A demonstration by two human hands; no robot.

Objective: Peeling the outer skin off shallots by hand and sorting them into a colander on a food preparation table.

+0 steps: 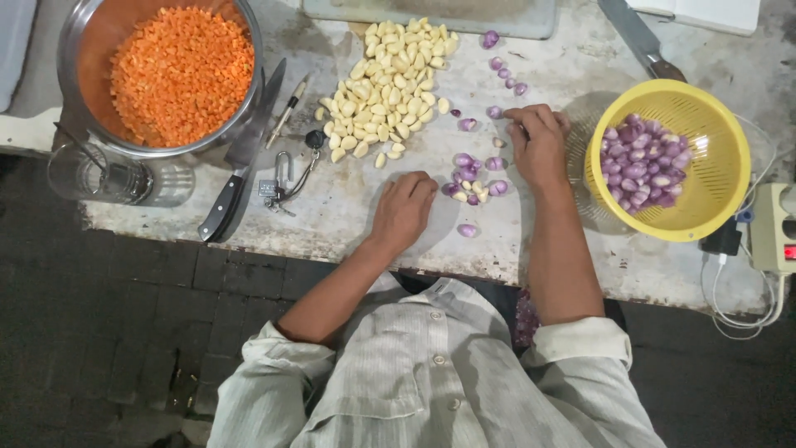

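I see my left hand [404, 210] curled loosely, empty, beside small peeled purple shallots [468, 178]; my right hand [539, 143], near the round yellow plastic colander [713, 124], pinches one shallot for gathering.

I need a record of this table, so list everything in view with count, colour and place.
Steel bowl: one, silver, top left, full of orange diced bits.
Garlic cloves: one big pile, cream, top centre.
Loose shallots: about fifteen, purple, scattered between the hands and above them.
Colander: one, yellow, right, holding peeled shallots.
Knife: one, black handle, beside the bowl.
Second knife: one, top right, partly cut off.
Pen: one, left of the garlic.
Padlock with keys: one, silver.
Glass: one, clear, left edge.
Power strip: one, cream, far right.
Left hand: curled, grip unclear.
Right hand: fingertips on shallots.
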